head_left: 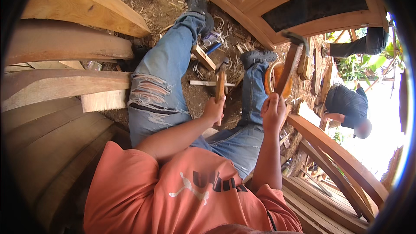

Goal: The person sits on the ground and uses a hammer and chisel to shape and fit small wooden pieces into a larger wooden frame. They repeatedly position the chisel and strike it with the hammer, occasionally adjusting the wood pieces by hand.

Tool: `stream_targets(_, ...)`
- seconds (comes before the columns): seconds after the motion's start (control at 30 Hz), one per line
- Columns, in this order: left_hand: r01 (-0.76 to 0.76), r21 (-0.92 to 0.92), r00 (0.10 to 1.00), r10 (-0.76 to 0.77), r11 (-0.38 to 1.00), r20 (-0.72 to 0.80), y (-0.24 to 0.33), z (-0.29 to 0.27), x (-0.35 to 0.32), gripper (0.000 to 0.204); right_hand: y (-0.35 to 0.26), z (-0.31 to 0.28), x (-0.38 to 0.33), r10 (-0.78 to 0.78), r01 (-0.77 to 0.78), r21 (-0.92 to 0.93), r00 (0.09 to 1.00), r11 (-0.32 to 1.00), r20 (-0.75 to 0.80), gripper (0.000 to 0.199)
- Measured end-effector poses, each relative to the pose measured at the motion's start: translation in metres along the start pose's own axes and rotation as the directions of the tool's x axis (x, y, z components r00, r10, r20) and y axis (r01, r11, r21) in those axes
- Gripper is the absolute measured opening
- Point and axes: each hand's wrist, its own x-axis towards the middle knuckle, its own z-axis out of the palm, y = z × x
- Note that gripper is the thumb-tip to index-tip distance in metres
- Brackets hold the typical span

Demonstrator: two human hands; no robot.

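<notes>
Clenching a hammer handle (220, 84), the left hand's grip (214, 109) rises beside the right hand (274, 112), fisted on an adze handle (287, 70).

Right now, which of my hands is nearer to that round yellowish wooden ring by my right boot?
Right. Your right hand, gripping a long-handled adze, sits just below the round yellowish wooden ring. Your left hand, holding a wooden-handled hammer, is farther off to the ring's left.
</notes>
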Motion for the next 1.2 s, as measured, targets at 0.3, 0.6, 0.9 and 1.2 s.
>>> stream_targets(0.3, -0.082, 0.066, 0.993, 0.076, 0.994, 0.087, -0.006, 0.011, 0.002, 0.056, -0.025, 0.121, 0.122, 0.286, -0.267, -0.103, 0.869, 0.958, 0.404, 0.030)
stream_targets(0.6, 0.024, 0.022, 0.988, -0.027, 0.999, 0.151, 0.012, 0.019, -0.013, 0.051, -0.083, 0.310, 0.260, 0.087, -0.142, 0.057, 0.828, 0.988, 0.555, 0.032)
stream_targets(0.9, -0.050, 0.006, 0.996, 0.050, 0.999, 0.078, 0.023, 0.015, -0.005, 0.052, -0.103, 0.292, 0.234, -0.255, 0.379, -0.175, 0.836, 0.909, 0.486, 0.061)
stream_targets(1.2, 0.015, 0.126, 0.991, -0.032, 0.992, 0.133, 0.012, 0.019, -0.012, 0.040, 0.116, 0.070, 0.049, 0.096, -0.074, -0.295, 0.993, 0.953, 0.062, 0.061)
